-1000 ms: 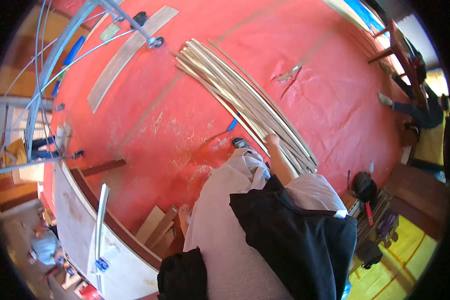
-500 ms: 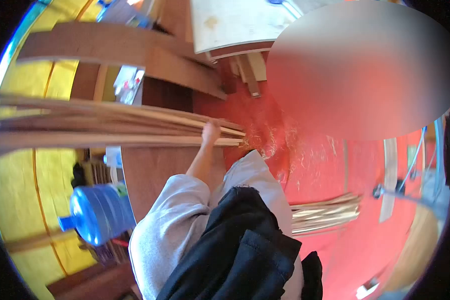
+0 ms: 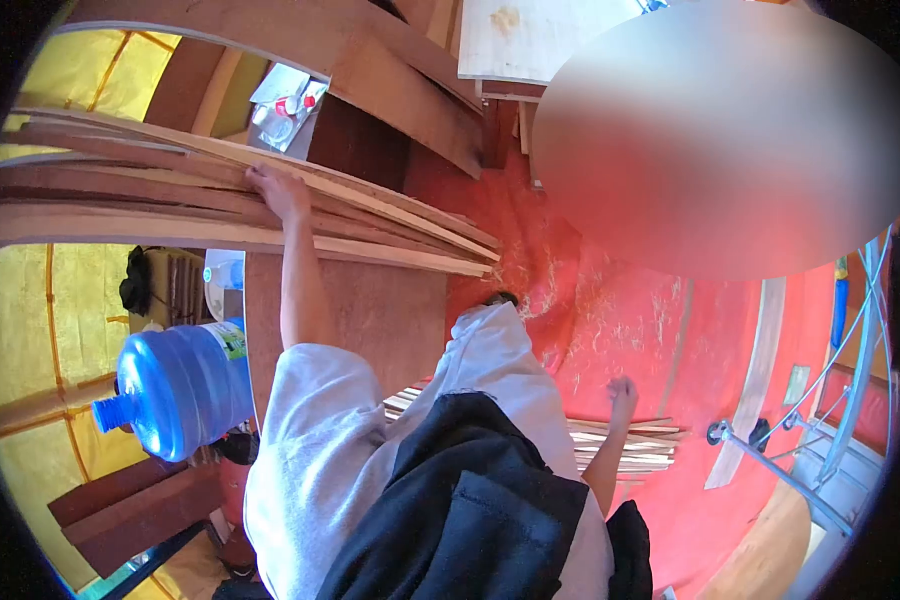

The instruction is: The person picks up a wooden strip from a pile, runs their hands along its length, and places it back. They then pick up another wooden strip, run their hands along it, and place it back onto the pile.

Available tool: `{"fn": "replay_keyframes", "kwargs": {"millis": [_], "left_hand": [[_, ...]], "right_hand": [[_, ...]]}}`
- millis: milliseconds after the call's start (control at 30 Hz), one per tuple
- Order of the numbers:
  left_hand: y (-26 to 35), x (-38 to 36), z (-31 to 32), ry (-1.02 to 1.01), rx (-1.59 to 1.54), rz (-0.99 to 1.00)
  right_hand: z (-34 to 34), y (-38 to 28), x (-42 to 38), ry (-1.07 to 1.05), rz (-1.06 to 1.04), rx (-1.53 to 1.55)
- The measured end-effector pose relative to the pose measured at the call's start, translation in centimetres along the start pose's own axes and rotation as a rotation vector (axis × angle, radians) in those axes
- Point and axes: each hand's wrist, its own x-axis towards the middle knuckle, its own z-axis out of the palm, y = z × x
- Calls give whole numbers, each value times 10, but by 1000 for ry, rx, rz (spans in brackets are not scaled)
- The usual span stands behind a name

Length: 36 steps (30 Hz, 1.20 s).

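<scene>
A bundle of long thin wooden strips [image 3: 390, 215] stretches from the far left to the middle of the view, fanning slightly at its right end. My left hand [image 3: 282, 192] rests on top of the bundle, its fingers curled over the upper strips. Well to the right, my right hand [image 3: 622, 393] hangs loosely closed in the air, and nothing shows in it. Just below that hand, more pale wooden strips [image 3: 625, 452] lie on the red floor, partly hidden by my forearm and clothing.
A brown wooden board [image 3: 345, 310] lies under the bundle. A large blue water bottle [image 3: 185, 390] lies sideways at left. Wood shavings litter the red floor [image 3: 660, 310]. A blue metal frame on casters [image 3: 840, 440] stands at right. A blurred oval covers the upper right.
My left hand has moved left along the strips, away from their right end. My right hand has come into view at the right. The whole view has shifted slightly.
</scene>
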Motion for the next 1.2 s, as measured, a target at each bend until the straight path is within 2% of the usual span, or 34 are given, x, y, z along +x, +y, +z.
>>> {"fn": "replay_keyframes", "kwargs": {"millis": [33,133,200,267,300,367,400,467,500,533,567,667,700,767,800,833,867,933,1000,1033,1133,1167,1200], "left_hand": [[4,6,3,4,-158,-133],[27,23,-1,-52,-205,-490],[25,32,30,-51,-136,-591],[30,47,13,-213,-292,-804],[18,55,52,-132,-195,-827],[18,70,36,-246,-277,-915],[17,74,28,-307,-317,-954],[3,75,43,-324,-323,-921],[3,77,44,-317,-297,-929],[3,77,44,-309,-269,-939],[0,76,38,-401,-259,-863],[-3,83,52,-467,-258,-805],[4,82,59,-378,-225,-725],[15,80,71,-196,-156,-574],[18,79,82,-149,-128,-543],[19,77,93,-101,-96,-513],[19,81,105,-51,-63,-486],[33,97,109,-81,-107,-356],[44,104,119,-130,-142,-225],[45,113,138,-79,-93,-268],[52,119,156,-451,-379,-616],[53,120,159,-506,-351,-565],[53,122,167,-563,-324,-510]], "right_hand": [[4,-6,2,7,-40,7],[28,0,2,-44,-68,99],[42,7,-15,-86,-48,-35],[57,23,-34,-121,-17,-81],[60,45,-43,-131,6,-63],[55,115,-48,-186,-210,-355],[57,109,-64,-160,-72,-294],[67,70,-117,-113,207,-165],[69,88,-123,-77,180,-85],[68,139,-127,-40,154,-7],[68,184,-128,-4,126,70],[68,260,-122,0,156,16],[68,232,-134,49,17,-155],[66,223,-134,53,39,-108],[70,215,-130,53,46,-82],[62,179,-135,31,110,-251],[64,152,-135,24,43,-179],[57,115,-131,4,-36,-382],[52,77,-134,21,230,-73],[47,75,-130,11,298,38],[27,62,-124,45,404,65],[24,68,-123,118,462,148],[23,52,-127,95,415,19]]}}
